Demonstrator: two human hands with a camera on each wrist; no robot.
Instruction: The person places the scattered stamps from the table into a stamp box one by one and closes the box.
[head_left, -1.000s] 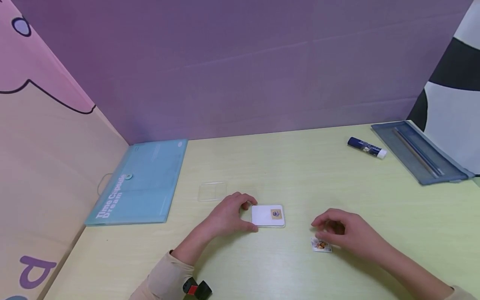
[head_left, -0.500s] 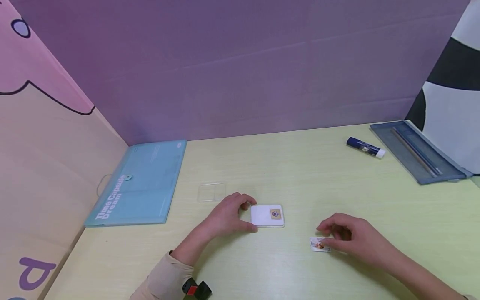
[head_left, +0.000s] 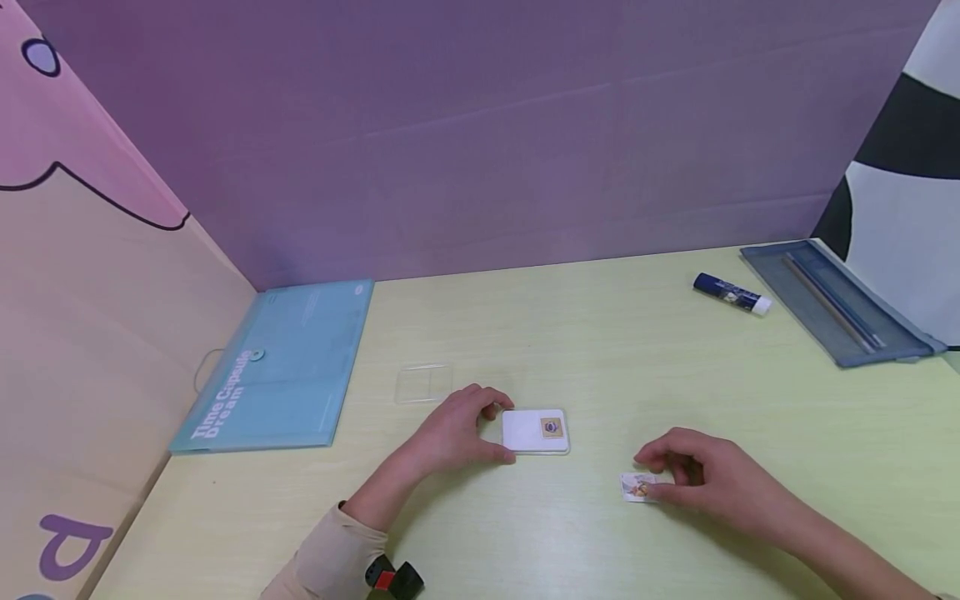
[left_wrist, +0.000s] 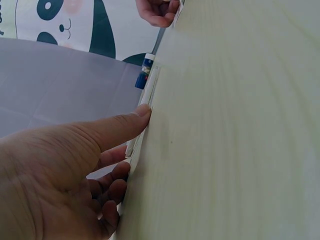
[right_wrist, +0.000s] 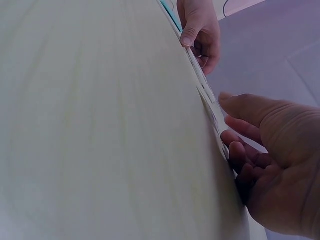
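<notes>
My left hand [head_left: 453, 429] pinches the left end of a flat white rectangular card holder [head_left: 521, 432] lying on the table. Thumb and forefinger sit on its near and far edges. A small tan square picture [head_left: 551, 427] shows near the holder's right end. In the left wrist view the holder [left_wrist: 154, 80] appears edge-on and thin. To the right, my right hand [head_left: 708, 475] hovers with loosely bent fingers over a small white picture card [head_left: 633, 487], its thumb covering the card's right end. The right wrist view shows a gap between thumb and fingers, with nothing held.
A clear plastic lid [head_left: 423, 383] lies just behind my left hand. At far left is a blue document folder [head_left: 300, 367]. A glue stick [head_left: 731, 294] and a grey-blue mesh pouch [head_left: 817, 325] lie at back right, before the purple wall [head_left: 487, 142].
My right hand has shifted slightly right and down, and its thumb now lies over the right end of the small picture card. The left hand and card holder stay put.
</notes>
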